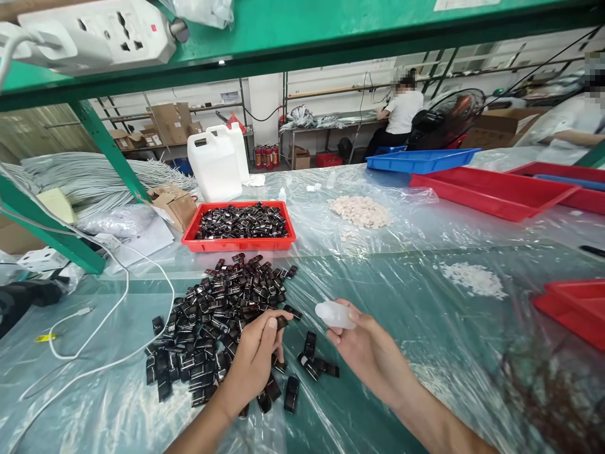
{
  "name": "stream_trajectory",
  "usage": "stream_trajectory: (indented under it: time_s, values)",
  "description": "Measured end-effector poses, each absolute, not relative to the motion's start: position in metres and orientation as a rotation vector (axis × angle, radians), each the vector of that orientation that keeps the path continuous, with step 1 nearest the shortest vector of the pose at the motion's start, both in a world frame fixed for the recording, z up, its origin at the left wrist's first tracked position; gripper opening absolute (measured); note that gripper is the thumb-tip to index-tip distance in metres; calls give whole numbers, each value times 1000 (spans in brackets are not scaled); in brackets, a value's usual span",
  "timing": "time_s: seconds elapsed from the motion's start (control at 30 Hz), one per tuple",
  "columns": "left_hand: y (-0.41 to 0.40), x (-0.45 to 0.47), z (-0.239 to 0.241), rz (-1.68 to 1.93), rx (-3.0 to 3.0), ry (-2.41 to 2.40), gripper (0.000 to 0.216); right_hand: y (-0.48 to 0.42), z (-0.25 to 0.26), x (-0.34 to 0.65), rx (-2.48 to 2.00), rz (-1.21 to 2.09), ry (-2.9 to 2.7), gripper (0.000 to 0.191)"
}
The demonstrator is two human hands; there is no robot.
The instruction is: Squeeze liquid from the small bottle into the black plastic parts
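Between the thumb and fingers of my left hand (255, 359) is a small glossy black plastic piece (282, 322), partly covered by the fingertips. My right hand (363, 356) is wrapped around a small white translucent squeeze bottle (334, 314), tilted so that its rounded end points left toward the black piece. The two are apart. Under and beyond my left hand spreads a heap of similar black pieces (203, 321). Several loose ones (292, 394) lie on the plastic-covered table between my forearms.
Behind the heap stands a red tray (236, 244) full of black pieces. Beige parts (362, 211) and white bits (474, 279) lie in piles. White jugs (215, 167), a white cable (127, 284), and blue (425, 161) and red trays (496, 192) surround the area. A green shelf (331, 25) crosses overhead.
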State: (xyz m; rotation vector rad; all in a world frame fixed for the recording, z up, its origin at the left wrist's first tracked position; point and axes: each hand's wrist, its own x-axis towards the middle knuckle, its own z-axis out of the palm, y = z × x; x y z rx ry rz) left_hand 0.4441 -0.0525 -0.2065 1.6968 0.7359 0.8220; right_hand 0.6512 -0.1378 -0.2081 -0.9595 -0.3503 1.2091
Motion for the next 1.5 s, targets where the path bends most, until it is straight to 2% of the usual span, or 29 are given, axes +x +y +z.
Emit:
stream_trajectory:
  time_s: [0.13, 0.33, 0.73, 0.83, 0.9, 0.93, 1.03, 1.13, 1.3, 1.5]
  values:
    - [-51, 450, -203, 853, 1658, 642, 37, -135, -217, 648, -971, 1238, -413, 53]
    - [-49, 450, -199, 1020, 1786, 714, 11, -139, -220, 649, -1007, 1155, -532, 47]
    - [-54, 451, -194, 1259, 2099, 722, 13, -144, -215, 651, -1079, 1036, -825, 39]
    - [-54, 452, -197, 1263, 2131, 711, 10, -146, -217, 650, -1116, 838, -958, 29]
    - [-55, 452, -199, 1259, 2147, 717, 11, -149, -216, 650, -1150, 581, -1107, 23]
    - [-55, 452, -200, 1256, 2154, 721, 11, -150, -215, 650, -1156, 423, -1204, 26]
    - [-56, 452, -201, 1239, 2174, 730, 14, -156, -208, 652, -1096, -32, -1525, 51]
    - [-55, 452, -202, 1221, 2188, 744, 14, -160, -202, 653, -1026, -322, -1725, 67]
    - [-55, 452, -203, 1184, 2209, 752, 14, -162, -198, 652, -1036, -428, -1808, 66]
    - [-56, 451, -201, 1131, 2268, 705, 12, -162, -191, 655, -1091, -305, -1801, 57]
